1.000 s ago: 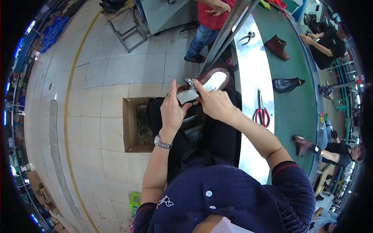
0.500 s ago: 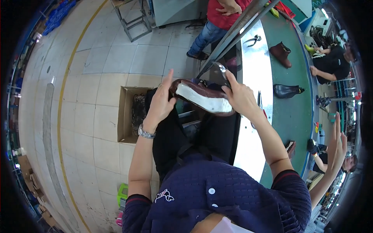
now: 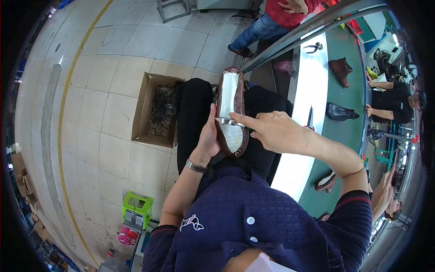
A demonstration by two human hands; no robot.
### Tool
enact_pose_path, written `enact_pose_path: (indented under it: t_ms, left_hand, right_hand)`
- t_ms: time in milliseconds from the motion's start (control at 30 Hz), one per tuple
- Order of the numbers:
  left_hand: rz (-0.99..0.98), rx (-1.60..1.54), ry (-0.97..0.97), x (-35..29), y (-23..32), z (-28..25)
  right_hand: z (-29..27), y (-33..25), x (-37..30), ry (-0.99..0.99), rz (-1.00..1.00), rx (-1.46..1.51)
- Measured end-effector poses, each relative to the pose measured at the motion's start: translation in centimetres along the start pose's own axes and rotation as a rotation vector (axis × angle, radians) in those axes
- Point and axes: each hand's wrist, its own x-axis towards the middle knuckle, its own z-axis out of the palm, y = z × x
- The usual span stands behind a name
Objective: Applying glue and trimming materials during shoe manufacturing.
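Now the left hand (image 3: pixel 210 138) is clasping its fingers on a brown leather, white-soled boot's (image 3: pixel 229 99) left side, above the black-trousered lap (image 3: pixel 192 106); the right hand's (image 3: pixel 278 131) are clamping a shiny metal tool (image 3: pixel 227 121).

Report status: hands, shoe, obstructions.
Left hand against brown shoe, bottom up. Right hand holding metal tool across it. Nothing else over shoe.

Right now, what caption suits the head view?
The left hand holds an upturned brown shoe; the right hand holds a metal tool over its white underside.
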Motion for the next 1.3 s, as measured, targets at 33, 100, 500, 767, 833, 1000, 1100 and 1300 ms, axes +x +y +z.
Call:
enact_pose_path:
  t_ms: [33,100,500,767,833,1000,1100,1300]
  left_hand:
    - [0.024,-0.040,-0.057,0.0,-0.3,-0.1]
    - [0.034,-0.054,-0.061,0.2,-0.6,-0.4]
    - [0.135,0.180,-0.113,0.6,2.2,0.8]
    - [0.268,0.465,-0.102,1.6,2.3,-0.9]
    - [0.112,0.521,-0.070,1.8,2.8,-1.9]
    - [0.194,0.525,-0.017,0.6,2.9,1.0]
    - [0.194,0.549,-0.013,0.7,3.1,0.0]
    - [0.169,0.502,-0.071,0.7,3.4,0.3]
  right_hand:
    - [0.1,-0.4,0.1,-0.005,0.000,-0.002]
    - [0.3,-0.9,0.1,0.017,-0.017,-0.107]
    - [4.7,0.9,-0.6,0.238,-0.085,0.071]
    - [-4.8,-0.3,0.5,0.104,-0.240,-0.318]
    - [-6.1,0.3,1.9,0.363,-0.417,0.020]
    - [-3.0,6.1,5.8,0.127,-0.074,-0.219]
    - [-4.4,3.8,4.6,0.267,-0.156,-0.198]
    - [-1.4,5.1,6.3,0.229,-0.005,-0.060]
